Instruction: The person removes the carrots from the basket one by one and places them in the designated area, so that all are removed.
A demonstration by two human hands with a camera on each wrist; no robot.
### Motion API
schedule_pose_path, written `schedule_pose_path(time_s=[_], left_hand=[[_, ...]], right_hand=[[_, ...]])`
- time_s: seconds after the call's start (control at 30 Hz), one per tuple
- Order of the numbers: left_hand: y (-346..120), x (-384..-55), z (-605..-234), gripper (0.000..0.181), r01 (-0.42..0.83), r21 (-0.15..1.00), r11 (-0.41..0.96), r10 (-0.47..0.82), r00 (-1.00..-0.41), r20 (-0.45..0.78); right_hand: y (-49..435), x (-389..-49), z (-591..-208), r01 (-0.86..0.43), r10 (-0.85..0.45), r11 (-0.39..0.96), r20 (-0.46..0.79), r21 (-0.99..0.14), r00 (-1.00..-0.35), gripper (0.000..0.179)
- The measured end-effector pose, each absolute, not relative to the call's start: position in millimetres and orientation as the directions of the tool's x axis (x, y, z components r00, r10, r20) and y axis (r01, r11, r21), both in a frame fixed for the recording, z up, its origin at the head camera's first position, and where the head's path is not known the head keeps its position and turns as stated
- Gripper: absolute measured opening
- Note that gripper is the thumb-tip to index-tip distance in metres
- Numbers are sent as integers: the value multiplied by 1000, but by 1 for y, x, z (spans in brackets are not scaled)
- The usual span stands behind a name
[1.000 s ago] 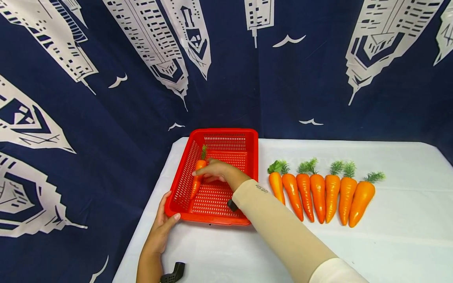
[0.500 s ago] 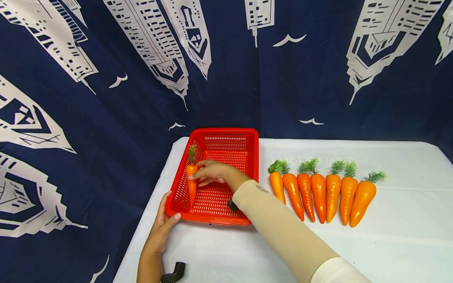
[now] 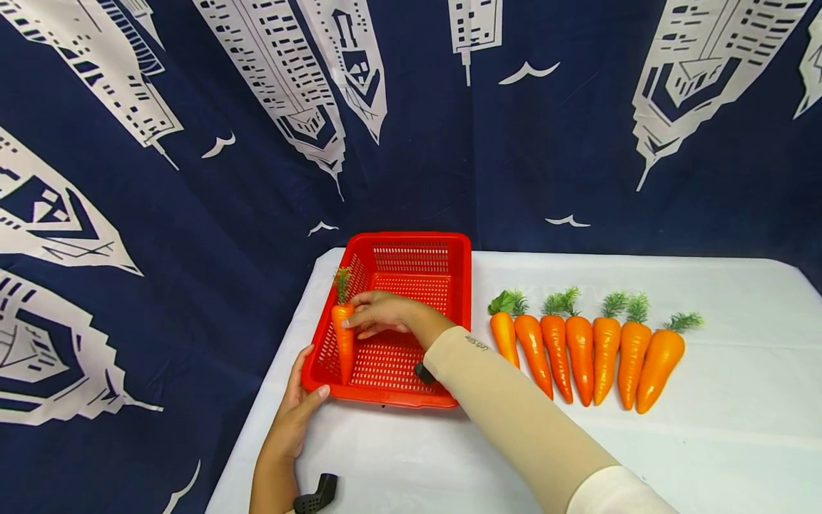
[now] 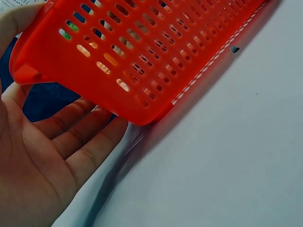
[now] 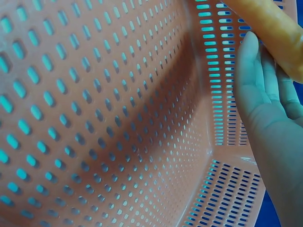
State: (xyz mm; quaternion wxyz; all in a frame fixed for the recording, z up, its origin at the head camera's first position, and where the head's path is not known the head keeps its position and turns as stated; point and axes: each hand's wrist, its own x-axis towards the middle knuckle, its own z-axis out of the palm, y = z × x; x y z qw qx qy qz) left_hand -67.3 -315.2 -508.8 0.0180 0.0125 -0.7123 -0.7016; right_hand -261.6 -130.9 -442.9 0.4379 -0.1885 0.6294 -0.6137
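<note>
My right hand (image 3: 385,314) reaches over a red basket (image 3: 401,398) and holds a carrot (image 3: 344,346) by its upper part, along the basket's left side. The carrot has a green leafy top pointing away and its tip towards the near left corner. In the right wrist view, the fingers (image 5: 272,87) lie against the orange carrot (image 5: 279,30), part of which is out of frame. My left hand (image 3: 297,407) grips the basket's near left corner, thumb over the rim. From the left wrist, its fingers (image 4: 87,156) touch the corner's outer side below the rim.
Several carrots (image 3: 581,360) with leafy tops lie in a row on the white table (image 3: 738,400), right of the basket. A dark blue curtain (image 3: 411,164) with white building prints hangs behind and left. A black device (image 3: 317,492) sits at the left wrist.
My right hand has carried the carrot left, from inside the basket to its left wall, and it now lies closer to the near corner. The left hand keeps its place on the basket.
</note>
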Motion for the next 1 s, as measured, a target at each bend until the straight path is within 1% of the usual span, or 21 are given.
schedule_pose_path(time_s=[0.4, 0.67, 1.0], left_hand=[[-312, -68, -508, 80, 4, 1000, 15, -48, -999, 4], [-312, -66, -509, 79, 9, 1000, 25, -55, -998, 10], [-310, -66, -506, 79, 0, 999, 33, -61, -998, 2]], right_hand=[[-127, -266, -433, 255, -750, 115, -253, -960, -611, 47], [-115, -267, -424, 249, -703, 60, -218, -967, -677, 49], [-96, -263, -403, 184, -694, 32, -154, -982, -703, 54]])
